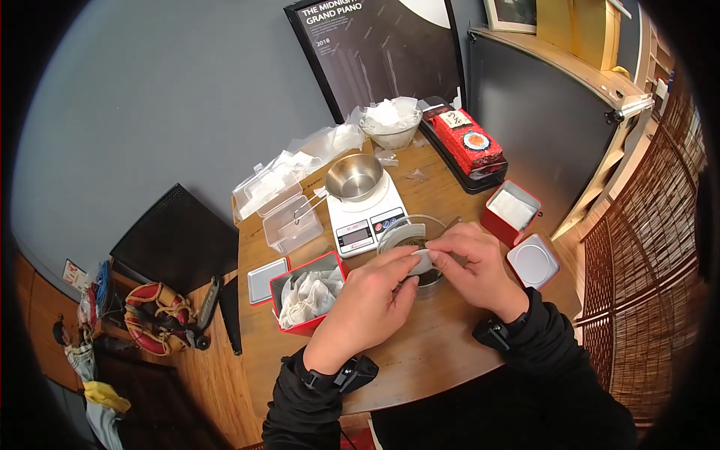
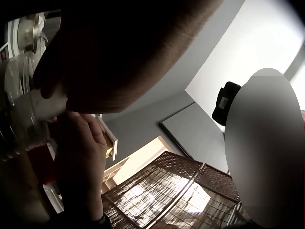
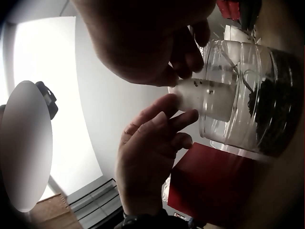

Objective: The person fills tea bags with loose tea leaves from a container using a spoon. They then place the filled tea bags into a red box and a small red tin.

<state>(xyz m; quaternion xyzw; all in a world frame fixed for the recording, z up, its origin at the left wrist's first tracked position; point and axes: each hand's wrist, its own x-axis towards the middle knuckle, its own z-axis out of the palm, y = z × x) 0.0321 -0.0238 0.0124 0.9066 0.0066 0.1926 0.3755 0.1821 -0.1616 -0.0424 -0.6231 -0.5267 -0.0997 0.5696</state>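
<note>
Over a clear glass jar (image 3: 215, 138), both hands pinch a small white tea bag (image 3: 209, 98). My left hand (image 1: 367, 300) grips its near-left side between thumb and fingers. On the opposite side, my right hand (image 1: 476, 270) holds it with thumb and fingertips. Through the glass in the right wrist view, the lower part of the bag shows inside the jar, with a few dark flecks on it. Dark loose tea leaves (image 3: 272, 109) lie at the jar's bottom. The fingers partly cover the bag's upper edge.
A red tin (image 1: 304, 328) of white drawstring bags stands left, beside its lid (image 1: 268, 280). Behind the jar are a white scale (image 1: 375, 223) bearing a steel bowl (image 1: 354, 178) and a clear plastic box (image 1: 294, 234). Another red tin (image 1: 501, 225) and lid (image 1: 533, 262) are right.
</note>
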